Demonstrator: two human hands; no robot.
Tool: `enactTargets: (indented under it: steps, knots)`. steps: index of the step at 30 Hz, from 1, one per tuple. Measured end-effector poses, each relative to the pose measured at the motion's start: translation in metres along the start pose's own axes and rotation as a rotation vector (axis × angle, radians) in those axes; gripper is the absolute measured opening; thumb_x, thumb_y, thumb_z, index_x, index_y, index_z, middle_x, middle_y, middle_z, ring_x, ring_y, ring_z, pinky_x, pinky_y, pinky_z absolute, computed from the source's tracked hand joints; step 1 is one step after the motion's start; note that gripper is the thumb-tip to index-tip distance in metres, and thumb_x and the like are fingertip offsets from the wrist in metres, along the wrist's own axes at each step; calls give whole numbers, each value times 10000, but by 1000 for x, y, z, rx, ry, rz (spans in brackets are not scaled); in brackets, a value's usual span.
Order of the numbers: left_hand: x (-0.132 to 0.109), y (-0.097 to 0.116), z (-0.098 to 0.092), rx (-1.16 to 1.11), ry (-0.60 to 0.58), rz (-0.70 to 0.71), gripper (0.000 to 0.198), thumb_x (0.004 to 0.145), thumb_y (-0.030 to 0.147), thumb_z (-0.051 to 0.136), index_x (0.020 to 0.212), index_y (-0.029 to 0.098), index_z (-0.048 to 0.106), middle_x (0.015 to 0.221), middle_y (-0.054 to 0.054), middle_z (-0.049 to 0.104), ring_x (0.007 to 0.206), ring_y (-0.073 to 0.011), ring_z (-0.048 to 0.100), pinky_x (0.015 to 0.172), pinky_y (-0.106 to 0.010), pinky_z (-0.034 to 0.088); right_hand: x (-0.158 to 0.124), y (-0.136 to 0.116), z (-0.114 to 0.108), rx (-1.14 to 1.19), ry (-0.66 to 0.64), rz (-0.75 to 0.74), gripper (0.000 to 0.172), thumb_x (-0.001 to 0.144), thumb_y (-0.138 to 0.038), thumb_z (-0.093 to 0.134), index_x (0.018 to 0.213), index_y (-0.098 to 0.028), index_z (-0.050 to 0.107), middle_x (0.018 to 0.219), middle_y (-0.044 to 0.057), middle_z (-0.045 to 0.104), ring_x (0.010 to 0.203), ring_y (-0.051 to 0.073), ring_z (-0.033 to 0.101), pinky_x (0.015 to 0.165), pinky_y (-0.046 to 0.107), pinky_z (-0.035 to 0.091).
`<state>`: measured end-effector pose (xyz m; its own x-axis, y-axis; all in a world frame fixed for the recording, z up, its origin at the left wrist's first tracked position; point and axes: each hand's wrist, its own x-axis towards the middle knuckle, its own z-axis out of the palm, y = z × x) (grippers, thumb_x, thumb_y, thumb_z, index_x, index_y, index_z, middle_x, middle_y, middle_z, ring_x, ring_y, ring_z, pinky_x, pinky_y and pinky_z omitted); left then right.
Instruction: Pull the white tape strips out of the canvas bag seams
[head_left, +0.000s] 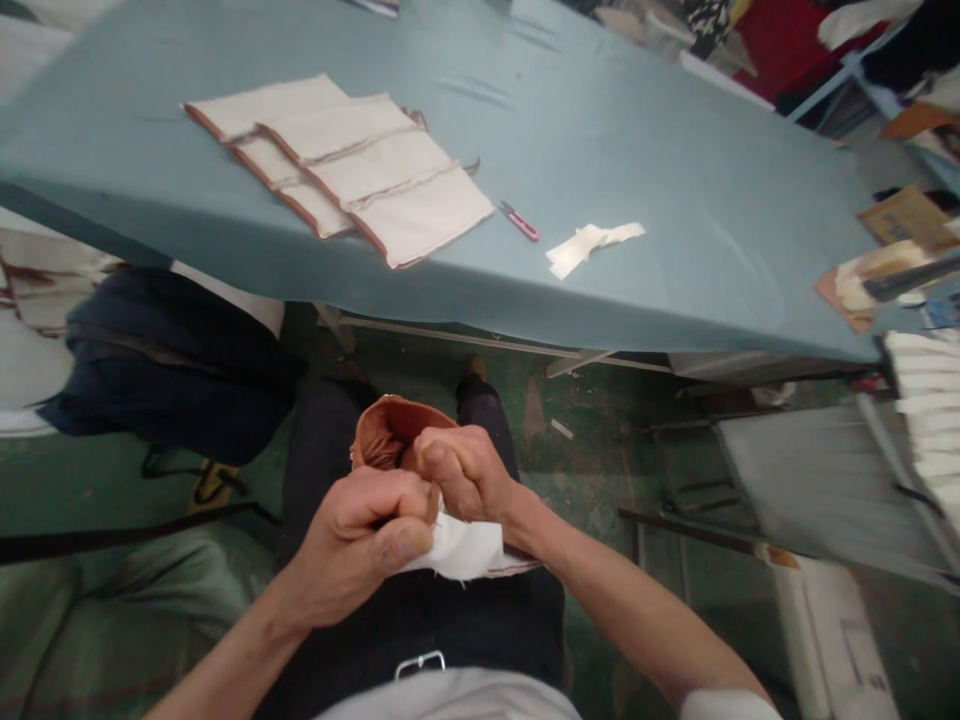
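Above my lap, my left hand [364, 545] and my right hand [472, 475] are close together, knuckles nearly touching, both closed on a fabric piece. Its brown part [382, 425] stands open like a pouch beyond the fingers, with gathered folds inside. A white cloth flap [469, 545] with frayed threads hangs on my side, below the right hand. My fingers hide the spot where the cloth is pinched. On the table lie overlapping cream fabric panels [420, 195] with brown edges, pink thread snips [520, 221] and crumpled white fabric strips [592, 245].
A teal-covered table [697, 200] spans the view in front of my knees. A dark blue bag or cloth heap [172, 360] is at the left. Green sacks [157, 610] lie below it. Metal frames and a grey panel [810, 480] stand at the right, near cardboard pieces [907, 220].
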<state>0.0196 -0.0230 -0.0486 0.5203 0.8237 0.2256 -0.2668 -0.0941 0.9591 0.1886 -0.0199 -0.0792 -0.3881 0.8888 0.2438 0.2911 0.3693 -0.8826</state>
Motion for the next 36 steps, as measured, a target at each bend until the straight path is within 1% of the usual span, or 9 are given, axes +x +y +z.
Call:
enactTargets:
  steps: [7,10,13,15,17,19,23,29,36]
  knots:
    - [2,-2,-9,59,-2,-145,698,1003,716,616,573,188,465,518,45,417,470,-92,344,450,-250,277,4,-3,-17,-32,-15,6,621,1145,-656,197,719,-250,396,647,-25,463,584,132,426,593,298,353]
    - [2,-3,-11,83,21,-191,699,999,718,620,569,187,473,525,43,425,478,-94,355,446,-241,275,6,-8,-29,-54,83,-2,640,1132,-693,277,737,-231,475,680,-17,522,629,139,487,643,297,394]
    - [3,-1,-13,108,94,-252,669,983,687,661,575,189,481,523,52,413,471,-87,330,437,-229,252,4,-16,-45,-13,197,44,673,1106,-747,302,907,-196,632,890,51,682,841,179,633,814,321,488]
    - [6,0,-14,137,164,-269,602,976,596,697,577,191,498,536,49,431,475,-90,344,441,-224,264,-1,-22,-53,56,133,91,707,1101,-760,290,983,-183,681,958,65,718,890,184,661,843,321,500]
    - [9,0,-15,201,227,-242,502,961,454,714,577,188,531,584,27,502,512,-103,423,477,-226,325,-7,-28,-56,74,21,133,663,1096,-739,381,919,-180,690,858,29,702,773,151,634,744,283,471]
    - [13,-1,-14,271,271,-204,425,938,355,704,576,187,557,638,7,561,572,-122,497,534,-236,384,-12,-33,-55,12,-14,192,543,1074,-645,541,809,-184,654,728,-18,637,636,112,546,633,258,392]
    - [16,-8,-10,332,338,-203,386,909,301,702,574,194,543,637,15,539,590,-126,482,547,-240,376,-17,-43,-44,-92,111,366,413,1002,-470,660,701,-205,563,596,-63,504,529,85,400,552,262,282]
    - [19,-22,11,7,473,-345,467,932,430,692,592,212,460,539,52,427,481,-94,333,443,-215,284,-27,-39,-21,114,153,566,525,1013,-575,593,655,-225,434,577,-70,394,548,92,352,516,249,247]
    - [25,-29,24,-59,485,-298,496,930,471,656,630,243,333,517,81,346,432,-78,280,402,-197,265,-36,-38,-1,200,313,639,569,995,-632,609,642,-224,428,570,-68,382,533,87,325,496,242,261]
